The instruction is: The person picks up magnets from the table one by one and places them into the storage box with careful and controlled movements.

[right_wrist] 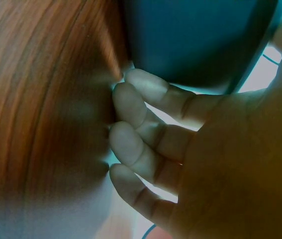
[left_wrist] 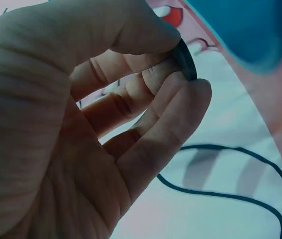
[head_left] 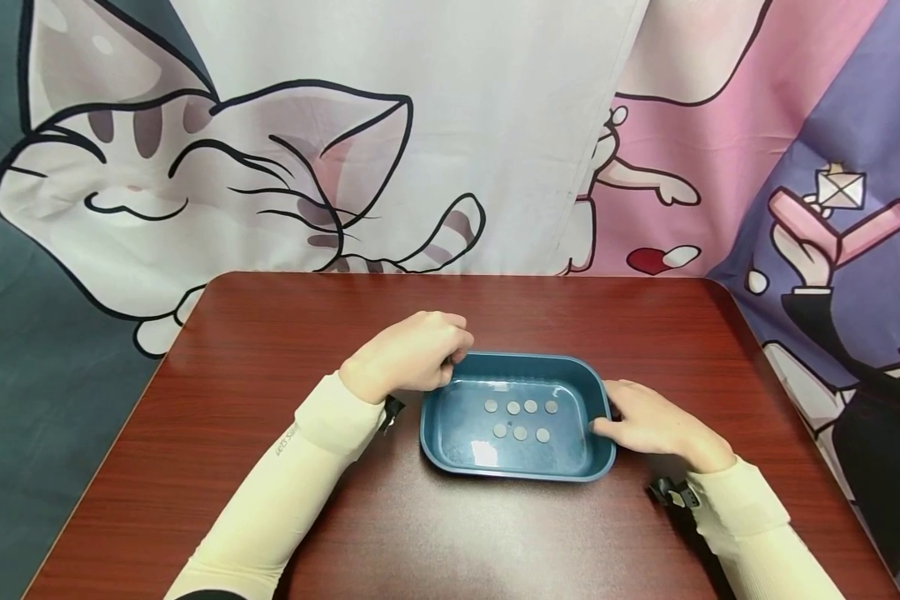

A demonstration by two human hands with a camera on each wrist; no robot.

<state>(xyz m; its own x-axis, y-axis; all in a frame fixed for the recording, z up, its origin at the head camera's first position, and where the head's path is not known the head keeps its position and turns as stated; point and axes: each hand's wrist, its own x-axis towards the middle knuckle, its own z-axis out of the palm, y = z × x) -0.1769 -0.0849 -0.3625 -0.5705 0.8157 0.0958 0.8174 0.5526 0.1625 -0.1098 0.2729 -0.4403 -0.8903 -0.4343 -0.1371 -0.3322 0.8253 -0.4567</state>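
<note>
A blue plastic tray (head_left: 510, 477) with raised walls sits on the table. Several silver coins (head_left: 520, 433) lie flat in two rows on its floor. Above the tray's back-left corner, my left hand (head_left: 417, 350) pinches a coin (left_wrist: 184, 59) between thumb and fingertips; it shows edge-on and dark in the left wrist view, and is hidden in the head view. My right hand (head_left: 656, 422) grips the tray's right end, thumb over the rim and fingers outside. In the right wrist view its fingers (right_wrist: 127, 142) reach down to the tabletop beside the tray wall.
The reddish-brown wooden table (head_left: 390, 542) surrounds the tray and ends in a straight back edge. Behind it hangs a cloth (head_left: 495, 100) printed with cartoon figures. Light glares off the tabletop in front of the tray.
</note>
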